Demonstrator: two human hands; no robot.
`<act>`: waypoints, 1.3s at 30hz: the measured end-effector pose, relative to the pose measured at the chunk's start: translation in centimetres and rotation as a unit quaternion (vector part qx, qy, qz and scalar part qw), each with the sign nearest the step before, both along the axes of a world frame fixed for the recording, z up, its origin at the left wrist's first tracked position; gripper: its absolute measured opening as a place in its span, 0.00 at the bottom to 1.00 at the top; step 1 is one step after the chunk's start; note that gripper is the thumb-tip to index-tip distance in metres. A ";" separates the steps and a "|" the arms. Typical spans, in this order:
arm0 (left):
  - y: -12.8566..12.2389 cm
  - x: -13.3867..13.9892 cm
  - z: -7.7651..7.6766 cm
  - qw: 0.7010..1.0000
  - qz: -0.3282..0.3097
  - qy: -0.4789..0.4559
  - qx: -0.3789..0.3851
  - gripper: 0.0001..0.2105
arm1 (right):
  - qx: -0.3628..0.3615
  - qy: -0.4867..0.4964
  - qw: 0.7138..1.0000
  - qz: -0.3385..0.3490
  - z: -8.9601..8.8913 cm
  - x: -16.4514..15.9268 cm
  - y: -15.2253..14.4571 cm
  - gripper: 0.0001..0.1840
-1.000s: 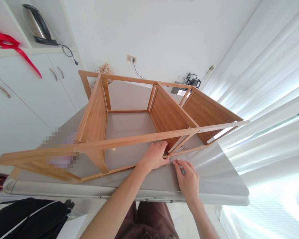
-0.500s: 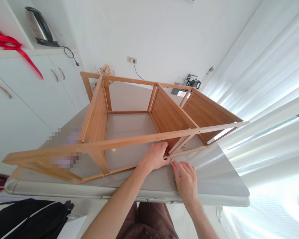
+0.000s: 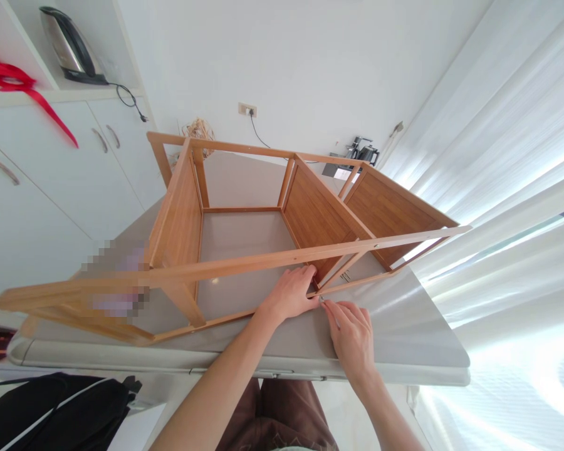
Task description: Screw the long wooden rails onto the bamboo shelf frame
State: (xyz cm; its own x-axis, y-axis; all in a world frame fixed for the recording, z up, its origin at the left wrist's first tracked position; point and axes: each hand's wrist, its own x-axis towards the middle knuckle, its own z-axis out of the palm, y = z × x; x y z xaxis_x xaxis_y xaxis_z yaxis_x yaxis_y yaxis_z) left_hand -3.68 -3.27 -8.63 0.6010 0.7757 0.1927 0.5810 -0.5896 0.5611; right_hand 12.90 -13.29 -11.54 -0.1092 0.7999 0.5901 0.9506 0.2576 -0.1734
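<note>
**Both hands at wooden frame** (image 3: 251, 261)

The left hand (image 3: 287, 294) closes around the lower rail (image 3: 357, 283); the frame extends either side of that grip. To its right, the right hand (image 3: 353, 335) pinches a slim tool (image 3: 322, 301), tip beside the rail. Beyond that pinch, small metal pieces (image 3: 344, 275) lie on the table (image 3: 404, 319).

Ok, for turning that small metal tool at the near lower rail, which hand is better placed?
Right, it seems: the right hand pinches the small metal tool at the near lower rail, while the left hand grips the rail beside the middle wooden shelf.
</note>
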 end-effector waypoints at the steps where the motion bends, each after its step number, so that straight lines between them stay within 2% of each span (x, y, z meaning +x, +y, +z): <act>1: 0.0 0.0 0.0 1.000 0.000 0.002 -0.003 0.14 | -0.003 0.016 1.000 -0.004 -0.1 0.0 0.0 0.11; 5: 0.0 0.0 0.1 1.000 -0.002 0.008 -0.011 0.14 | -0.057 0.123 0.988 -0.071 -0.2 0.0 0.2 0.16; 8: 0.0 0.0 0.0 1.000 -0.002 0.002 -0.006 0.14 | -0.141 0.227 0.957 -0.110 0.3 0.2 0.5 0.18; 12: 0.0 0.1 -0.1 1.000 0.001 -0.004 0.002 0.14 | -0.210 0.341 0.910 -0.110 1.0 0.6 0.8 0.21; 15: 0.0 0.1 0.1 1.000 0.004 0.004 -0.001 0.14 | -0.216 0.361 0.902 -0.101 1.0 0.9 1.0 0.23; 19: 0.0 0.0 0.4 1.000 0.003 0.000 -0.015 0.13 | -0.201 0.348 0.910 -0.097 0.6 1.0 0.9 0.22; 29: 0.0 0.0 0.1 1.000 0.004 -0.006 -0.016 0.13 | -0.115 0.238 0.961 -0.081 -0.4 0.3 0.0 0.16; 39: 0.0 0.0 0.1 1.000 0.008 -0.009 -0.013 0.13 | -0.062 0.158 0.984 -0.054 -0.6 0.1 0.0 0.12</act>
State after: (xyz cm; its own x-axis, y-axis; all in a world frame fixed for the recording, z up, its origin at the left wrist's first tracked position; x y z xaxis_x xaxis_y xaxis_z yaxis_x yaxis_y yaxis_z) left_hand -3.63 -3.32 -8.53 0.5859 0.7897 0.1820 0.5796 -0.5653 0.5869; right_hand 13.01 -13.30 -12.14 0.1529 0.8650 0.4780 0.8651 0.1166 -0.4879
